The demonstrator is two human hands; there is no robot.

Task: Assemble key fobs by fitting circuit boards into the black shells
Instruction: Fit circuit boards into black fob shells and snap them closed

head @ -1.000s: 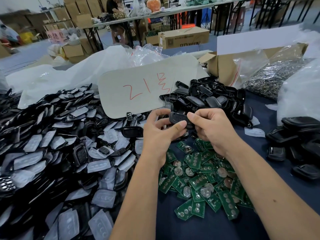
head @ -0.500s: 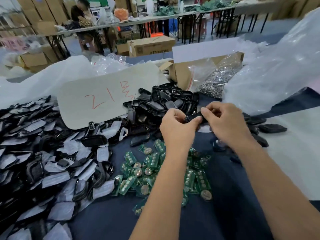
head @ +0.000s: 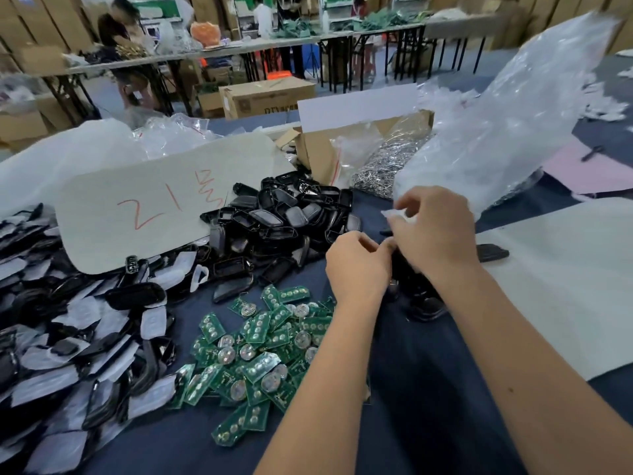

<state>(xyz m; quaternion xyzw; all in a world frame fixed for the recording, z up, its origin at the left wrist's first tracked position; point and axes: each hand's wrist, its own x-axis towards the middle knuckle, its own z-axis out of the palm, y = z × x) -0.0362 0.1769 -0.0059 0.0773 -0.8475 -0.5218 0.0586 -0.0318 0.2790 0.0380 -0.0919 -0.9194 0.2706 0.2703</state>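
Note:
My left hand and my right hand meet over the dark blue table, right of centre. Both pinch one black shell, which they mostly hide. A pale scrap of film shows at my right fingertips; whether it is held I cannot tell. Green circuit boards lie in a loose heap to the left of my left forearm. Bare black shells are piled beyond the boards. A few black fobs lie under my right wrist, and one more on the white sheet.
A big heap of shells with white film fills the left side. Behind it lies a cardboard sign with red writing. At the back stand a box of metal rings and a clear plastic bag. A white sheet covers the right.
My view and both hands have swung to the right, from above the circuit boards to the fobs beside the white sheet. Both hands have kept hold of the black shell.

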